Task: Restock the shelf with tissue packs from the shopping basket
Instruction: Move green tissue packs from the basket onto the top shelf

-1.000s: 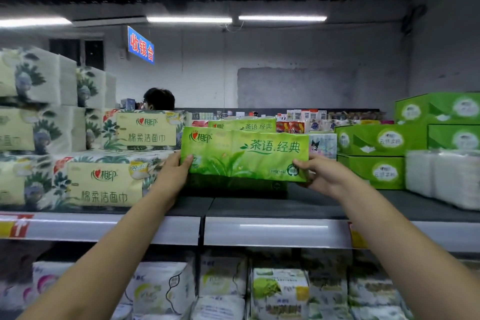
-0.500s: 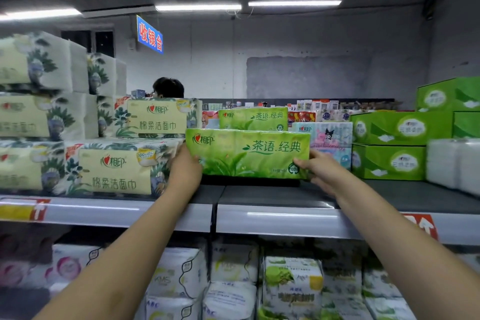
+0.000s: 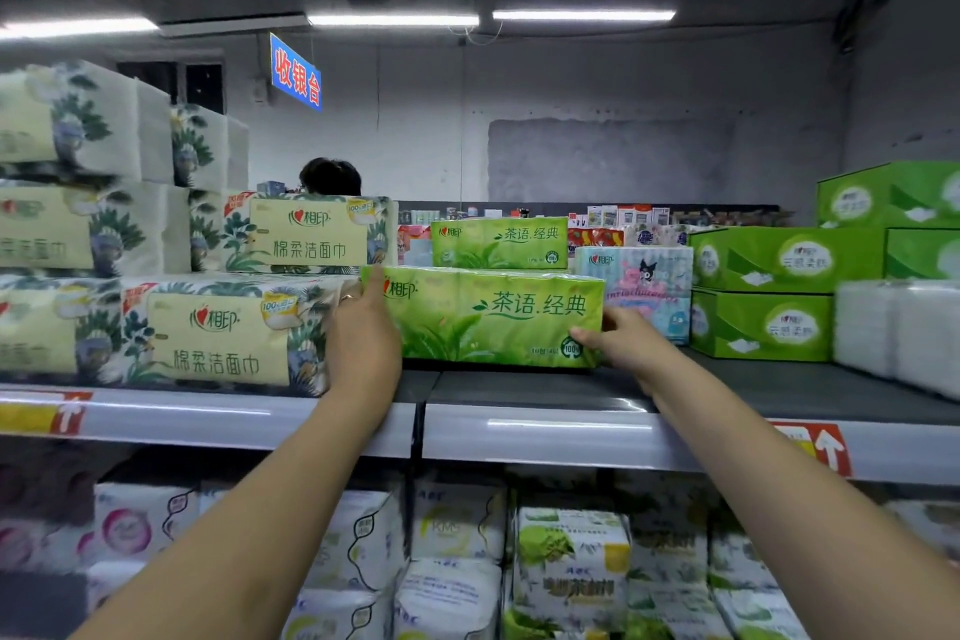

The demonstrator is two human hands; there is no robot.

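Observation:
A long green tissue pack (image 3: 493, 314) with leaf print lies lengthwise on the dark top shelf (image 3: 545, 387), near its front. My left hand (image 3: 363, 343) grips its left end and my right hand (image 3: 623, 343) grips its lower right corner. A second green tissue pack (image 3: 500, 242) of the same kind stands behind it. The shopping basket is out of view.
Stacked cream floral tissue packs (image 3: 218, 333) fill the shelf directly left of my left hand. Green tissue boxes (image 3: 763, 291) and white packs (image 3: 893, 333) sit to the right, a pale cartoon pack (image 3: 644, 276) behind. The lower shelf holds several white packs (image 3: 457, 561). A person's head (image 3: 331, 176) shows beyond.
Both hands have pushed the green pack farther back and down onto the shelf, closer to the floral packs. The camera view has shifted slightly.

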